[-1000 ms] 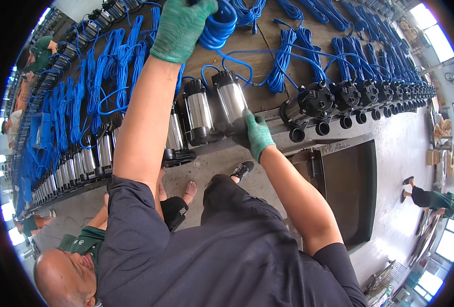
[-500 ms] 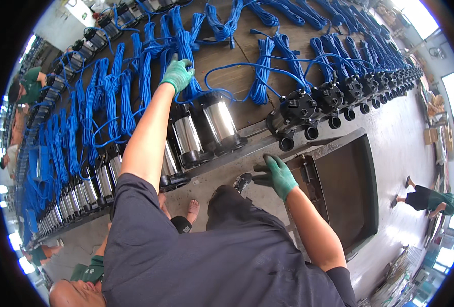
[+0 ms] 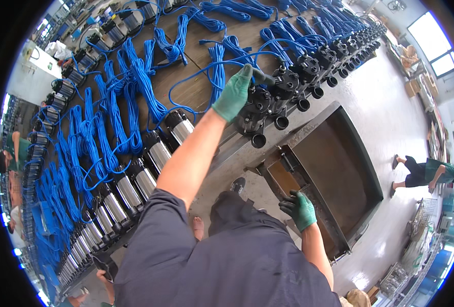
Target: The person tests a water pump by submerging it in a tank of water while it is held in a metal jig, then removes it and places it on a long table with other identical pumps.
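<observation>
My left hand (image 3: pixel 233 94), in a green glove, is over the near black-topped pump (image 3: pixel 257 105) at the table edge. Its thumb is raised apart from the fingers, which reach right over the pump tops; I see nothing held. A coiled blue cable (image 3: pixel 218 69) lies just beyond it. My right hand (image 3: pixel 299 209), gloved too, hangs over the cart's near side, fingers loosely bent and apart, holding nothing. To the left, steel-bodied pumps (image 3: pixel 158 152) line the table edge, with tied blue cable bundles (image 3: pixel 144 84) behind them.
A metal cart with a deep dark tray (image 3: pixel 339 153) stands close on my right. A person (image 3: pixel 437 171) is on the floor farther right. Another person's hand (image 3: pixel 104 279) shows at lower left. More pumps (image 3: pixel 113 31) stand along the table's far side.
My left hand has left the blue cable bundles and moved right to the black pump tops. My right hand has dropped lower, over the cart. The view has shifted right.
</observation>
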Demonstrator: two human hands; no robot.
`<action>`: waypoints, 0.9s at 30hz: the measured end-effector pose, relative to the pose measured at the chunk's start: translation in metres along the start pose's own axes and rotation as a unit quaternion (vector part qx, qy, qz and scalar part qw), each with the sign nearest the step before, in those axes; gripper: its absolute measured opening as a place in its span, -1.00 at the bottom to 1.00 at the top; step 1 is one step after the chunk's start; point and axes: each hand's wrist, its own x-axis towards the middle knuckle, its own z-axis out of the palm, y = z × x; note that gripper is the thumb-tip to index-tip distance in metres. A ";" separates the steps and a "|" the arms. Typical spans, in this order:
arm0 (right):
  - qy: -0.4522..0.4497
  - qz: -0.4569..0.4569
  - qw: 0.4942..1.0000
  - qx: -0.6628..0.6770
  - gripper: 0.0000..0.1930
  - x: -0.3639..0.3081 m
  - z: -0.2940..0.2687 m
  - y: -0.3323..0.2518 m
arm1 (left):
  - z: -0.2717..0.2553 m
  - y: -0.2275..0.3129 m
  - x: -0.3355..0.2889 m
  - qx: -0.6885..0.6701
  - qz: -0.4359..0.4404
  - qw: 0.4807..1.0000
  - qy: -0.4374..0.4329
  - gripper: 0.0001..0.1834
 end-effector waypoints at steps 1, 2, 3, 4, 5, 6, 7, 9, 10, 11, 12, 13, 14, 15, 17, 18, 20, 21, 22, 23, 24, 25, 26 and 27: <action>0.001 -0.003 1.000 0.020 -0.48 -0.002 -0.008 0.007 | 0.006 0.000 0.001 -0.017 -0.034 0.999 0.014 -0.38; 0.002 -0.005 0.999 0.040 -0.48 -0.004 -0.015 0.013 | 0.012 0.001 0.002 -0.034 -0.069 0.997 0.028 -0.39; -0.006 -0.006 0.999 0.053 -0.49 -0.004 -0.022 0.018 | 0.021 0.000 -0.001 0.010 -0.063 0.997 0.037 -0.36; -0.008 -0.005 0.998 0.061 -0.49 -0.007 -0.028 0.025 | 0.038 0.004 -0.009 0.054 -0.058 0.996 0.045 -0.32; -0.013 -0.005 0.998 0.065 -0.49 -0.009 -0.031 0.028 | 0.063 0.021 -0.028 0.108 -0.004 0.994 0.025 -0.34; -0.023 -0.006 0.998 0.066 -0.49 -0.009 -0.029 0.029 | 0.076 0.033 -0.047 0.114 -0.037 0.993 -0.002 -0.36; -0.030 0.000 0.997 0.069 -0.52 -0.012 -0.026 0.026 | 0.093 0.045 -0.062 0.176 0.003 0.984 0.000 -0.34; -0.037 -0.024 0.997 0.055 -0.56 -0.022 -0.023 0.023 | 0.126 0.076 -0.078 0.183 0.057 0.980 -0.044 -0.38; -0.044 -0.041 0.997 0.048 -0.57 -0.023 -0.020 0.017 | 0.141 0.087 -0.084 0.181 0.069 0.979 -0.062 -0.39; -0.055 -0.030 0.997 0.042 -0.54 -0.023 -0.019 0.011 | 0.154 0.099 -0.090 0.156 0.064 0.982 -0.080 -0.40; -0.060 -0.052 0.996 0.037 -0.51 -0.021 -0.016 0.010 | 0.168 0.108 -0.096 0.131 0.059 0.985 -0.098 -0.41; -0.066 -0.072 0.995 0.032 -0.48 -0.020 -0.012 0.011 | 0.184 0.113 -0.104 0.084 0.053 0.991 -0.085 -0.42; -0.068 -0.092 0.993 0.030 -0.45 -0.021 -0.010 0.012 | 0.199 0.117 -0.110 0.015 0.025 0.996 -0.089 -0.50; -0.086 -0.119 0.986 0.073 -0.45 -0.022 -0.008 0.010 | 0.216 0.120 -0.116 -0.060 -0.016 0.994 -0.088 -0.48; -0.106 -0.173 0.966 0.163 -0.46 -0.036 -0.011 0.003 | 0.240 0.121 -0.125 -0.172 -0.109 0.976 -0.082 -0.46; -0.109 -0.199 0.952 0.207 -0.45 -0.043 -0.017 0.006 | 0.248 0.118 -0.125 -0.208 -0.159 0.962 -0.075 -0.45; 0.043 -0.224 0.969 0.094 -0.51 -0.044 -0.066 0.026 | 0.250 0.095 -0.129 -0.207 -0.179 0.953 -0.127 -0.42; 0.125 -0.229 0.965 0.014 -0.50 -0.055 -0.087 0.038 | 0.249 0.083 -0.131 -0.166 -0.182 0.959 -0.140 -0.43; 0.180 -0.248 0.951 -0.041 -0.49 -0.075 -0.099 0.031 | 0.248 0.067 -0.135 -0.128 -0.188 0.962 -0.153 -0.43; 0.231 -0.272 0.932 -0.067 -0.50 -0.087 -0.121 0.038 | 0.246 0.046 -0.139 -0.086 -0.195 0.964 -0.160 -0.44; 0.268 -0.300 0.910 -0.097 -0.51 -0.088 -0.141 0.038 | 0.239 0.021 -0.141 -0.039 -0.190 0.968 -0.159 -0.44; 0.264 -0.265 0.918 -0.132 -0.51 -0.098 -0.156 0.026 | 0.231 -0.010 -0.146 -0.014 -0.203 0.967 -0.150 -0.45; 0.256 -0.223 0.926 -0.165 -0.51 -0.110 -0.165 0.015 | 0.221 -0.042 -0.159 0.013 -0.221 0.965 -0.139 -0.46; 0.281 -0.188 0.920 -0.198 -0.55 -0.114 -0.169 0.008 | 0.214 -0.069 -0.170 0.043 -0.225 0.962 -0.147 -0.46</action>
